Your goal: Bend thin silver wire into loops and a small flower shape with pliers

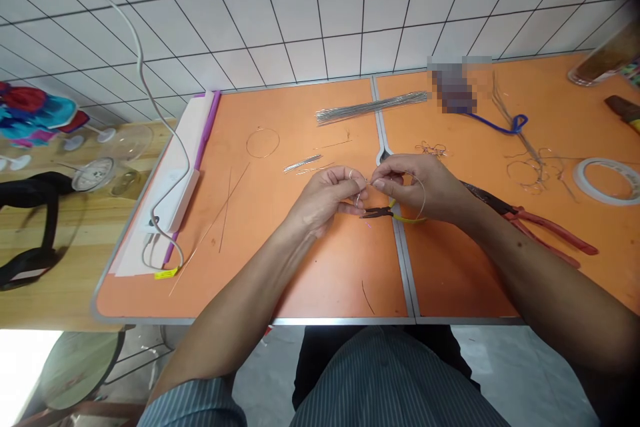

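Note:
My left hand and my right hand meet above the seam of an orange table. Finger and thumb of my left hand pinch a thin silver wire. My right hand grips small pliers with yellow handles, their black jaws showing just under the fingers. A wire loop curves beside my right hand. Just behind my right wrist lie larger pliers with red handles, untouched. Part of the work between my hands is hidden by my fingers.
A bundle of straight wires, a wire ring and tangled wire scraps lie on the table. Also there are a blue cord, a tape roll and a white power strip with a cable.

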Motion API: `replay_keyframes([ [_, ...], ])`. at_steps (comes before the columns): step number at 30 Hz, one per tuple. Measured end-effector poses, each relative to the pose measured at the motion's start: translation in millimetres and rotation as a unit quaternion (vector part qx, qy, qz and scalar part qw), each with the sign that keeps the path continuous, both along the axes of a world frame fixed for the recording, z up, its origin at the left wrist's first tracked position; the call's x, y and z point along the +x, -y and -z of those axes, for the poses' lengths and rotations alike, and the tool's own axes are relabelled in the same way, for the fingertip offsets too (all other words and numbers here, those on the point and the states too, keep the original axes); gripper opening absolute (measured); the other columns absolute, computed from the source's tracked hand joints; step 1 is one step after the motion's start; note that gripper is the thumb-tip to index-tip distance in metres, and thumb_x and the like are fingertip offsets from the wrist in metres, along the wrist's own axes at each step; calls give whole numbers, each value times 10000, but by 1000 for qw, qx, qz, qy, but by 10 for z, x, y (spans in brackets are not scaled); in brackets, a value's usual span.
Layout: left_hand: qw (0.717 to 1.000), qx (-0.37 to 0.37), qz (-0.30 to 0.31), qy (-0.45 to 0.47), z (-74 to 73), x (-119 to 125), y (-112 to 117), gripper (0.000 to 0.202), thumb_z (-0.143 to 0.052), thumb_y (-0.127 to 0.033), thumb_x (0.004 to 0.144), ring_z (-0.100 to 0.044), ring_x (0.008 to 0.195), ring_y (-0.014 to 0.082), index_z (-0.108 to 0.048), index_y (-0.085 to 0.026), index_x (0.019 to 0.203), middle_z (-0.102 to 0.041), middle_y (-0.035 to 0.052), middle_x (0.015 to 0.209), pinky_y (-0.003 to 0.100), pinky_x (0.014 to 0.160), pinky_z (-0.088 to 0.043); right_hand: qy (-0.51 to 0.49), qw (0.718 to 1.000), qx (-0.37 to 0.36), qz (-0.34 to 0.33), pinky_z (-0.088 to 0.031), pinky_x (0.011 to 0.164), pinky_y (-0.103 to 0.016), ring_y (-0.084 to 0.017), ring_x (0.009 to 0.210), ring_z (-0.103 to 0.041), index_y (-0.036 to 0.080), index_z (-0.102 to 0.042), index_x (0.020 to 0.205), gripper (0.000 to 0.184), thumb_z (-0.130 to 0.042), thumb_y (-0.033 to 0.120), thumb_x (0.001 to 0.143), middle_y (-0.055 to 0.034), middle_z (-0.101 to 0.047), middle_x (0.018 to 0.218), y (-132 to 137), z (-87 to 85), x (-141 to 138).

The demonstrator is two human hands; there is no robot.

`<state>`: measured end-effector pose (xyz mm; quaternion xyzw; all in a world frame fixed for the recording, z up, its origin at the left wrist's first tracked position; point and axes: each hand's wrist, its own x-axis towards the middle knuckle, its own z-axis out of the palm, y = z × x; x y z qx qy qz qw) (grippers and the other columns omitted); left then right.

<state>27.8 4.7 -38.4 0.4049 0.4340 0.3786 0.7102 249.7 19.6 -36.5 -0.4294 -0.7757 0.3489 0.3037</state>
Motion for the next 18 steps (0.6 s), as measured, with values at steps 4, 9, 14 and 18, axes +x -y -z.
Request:
replay_keyframes([
  [4,999,-4,-36,26,-8,3,-7,191,-836,-248,796,-644,592,99,-679,-147,758,-696,22,731,204,558,-567,-19,1000,-12,19,-454,703,-322,-174,745,-596,200,-784,874,171,-705,326,959,-18,-718,806,19,-10,-20],
  [9,997,-26,-49,43,-7,17,-7,181,-815,-206,847,-624,577,86,-672,-142,757,-690,19,737,193,533,-560,-2,996,87,27,-463,717,-343,-187,751,-623,214,-783,907,160,-670,286,995,-28,-734,824,41,46,-72],
  [14,995,-56,-33,73,21,31,-5,159,-793,-186,893,-667,596,100,-695,-126,782,-716,34,771,235,580,-629,25,985,168,29,-471,781,-352,-201,817,-681,230,-803,978,178,-634,246,1033,-35,-790,896,53,98,-112],
  [18,993,-66,-23,90,51,20,-6,126,-790,-165,880,-700,610,113,-713,-114,793,-735,45,792,256,603,-653,26,992,117,37,-454,731,-331,-190,787,-669,221,-806,981,146,-674,275,1013,-28,-783,877,62,98,-114],
])
